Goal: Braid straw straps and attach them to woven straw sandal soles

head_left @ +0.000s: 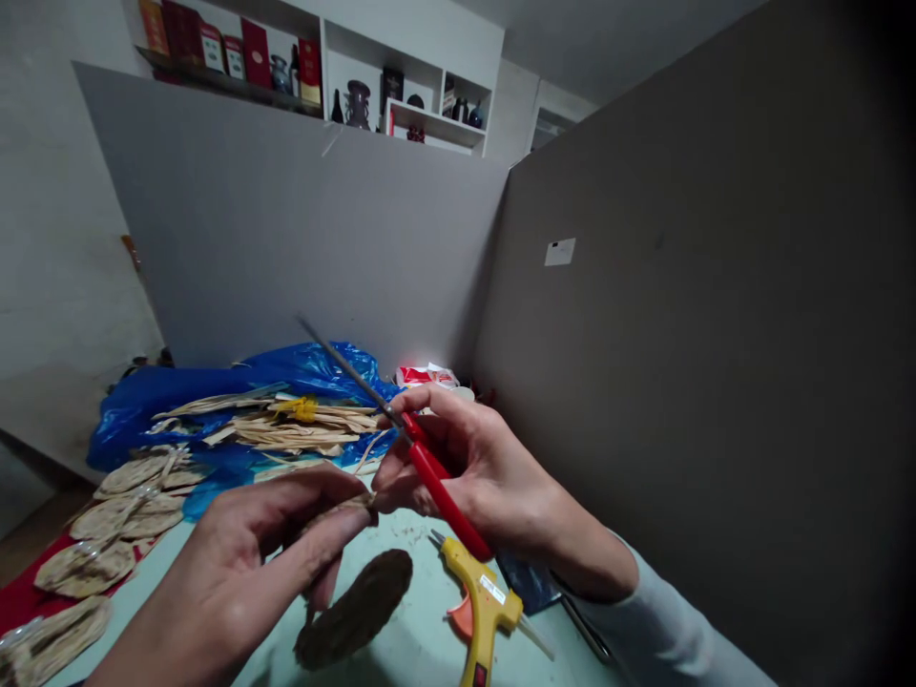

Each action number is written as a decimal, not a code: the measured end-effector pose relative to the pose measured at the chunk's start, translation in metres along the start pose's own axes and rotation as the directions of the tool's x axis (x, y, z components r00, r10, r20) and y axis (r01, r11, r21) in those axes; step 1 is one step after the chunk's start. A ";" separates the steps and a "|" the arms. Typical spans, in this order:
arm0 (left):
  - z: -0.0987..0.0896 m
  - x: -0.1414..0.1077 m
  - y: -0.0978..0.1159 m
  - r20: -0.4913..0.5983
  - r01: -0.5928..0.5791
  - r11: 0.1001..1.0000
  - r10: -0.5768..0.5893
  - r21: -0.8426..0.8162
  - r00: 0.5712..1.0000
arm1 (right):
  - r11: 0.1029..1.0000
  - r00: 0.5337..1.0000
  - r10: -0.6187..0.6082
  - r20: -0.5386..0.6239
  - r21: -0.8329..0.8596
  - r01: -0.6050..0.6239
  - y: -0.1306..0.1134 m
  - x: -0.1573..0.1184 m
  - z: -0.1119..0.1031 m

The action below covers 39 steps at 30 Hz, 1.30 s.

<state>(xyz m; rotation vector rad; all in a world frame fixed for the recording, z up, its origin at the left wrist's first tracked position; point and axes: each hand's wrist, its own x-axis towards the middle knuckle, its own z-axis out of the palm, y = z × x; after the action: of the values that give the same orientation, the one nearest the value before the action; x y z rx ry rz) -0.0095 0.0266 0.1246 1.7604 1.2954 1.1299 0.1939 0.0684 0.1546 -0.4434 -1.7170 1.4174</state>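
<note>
My left hand (250,553) is closed, pinching a thin brown fibrous piece (350,506) between thumb and fingers. Red-handled scissors (440,491) rest in my right hand (479,468), their blades pointing up and to the left, away from the piece. The thumb and fingertips of that hand meet the end of the fibrous piece, close to my left fingertips. Just below my left hand is a dark brown, sole-shaped fibrous pad (362,611); whether it hangs from the held piece or lies on the table cannot be made out.
A yellow glue gun (483,601) lies on the pale green table (422,630). Several small straw slippers (86,568) line the left side. Bundled dry straw strips (293,429) lie on blue plastic (150,405). Grey panels (307,229) stand behind and to the right.
</note>
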 end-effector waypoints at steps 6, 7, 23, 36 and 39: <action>0.001 0.008 -0.002 -0.086 0.133 0.972 -0.152 -0.194 0.985 | 0.999 0.990 -0.053 -0.134 -0.007 0.052 0.009 0.009 -0.017; 0.002 0.008 -0.001 -0.133 0.150 0.950 -0.192 -0.272 0.972 | 0.997 0.979 -0.063 -0.193 -0.045 0.055 0.011 0.009 -0.022; 0.001 0.019 -0.013 -0.299 0.108 0.783 -0.356 -0.613 0.886 | 0.772 0.996 0.086 -0.015 -0.631 -0.076 0.036 -0.004 -0.012; 0.025 0.014 -0.002 -0.266 0.158 0.885 -0.296 -0.438 0.917 | 0.762 0.997 0.069 -0.026 -0.644 -0.070 0.042 -0.012 -0.007; 0.025 0.011 -0.001 -0.217 0.213 0.834 -0.363 -0.509 0.906 | 0.777 0.999 -0.038 0.031 -0.628 0.049 0.047 -0.009 -0.007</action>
<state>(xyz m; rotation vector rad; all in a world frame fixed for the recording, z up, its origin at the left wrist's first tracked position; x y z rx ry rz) 0.0151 0.0373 0.1166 1.0134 1.2679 1.4297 0.1934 0.0802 0.1073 -0.7454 -2.1862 0.7698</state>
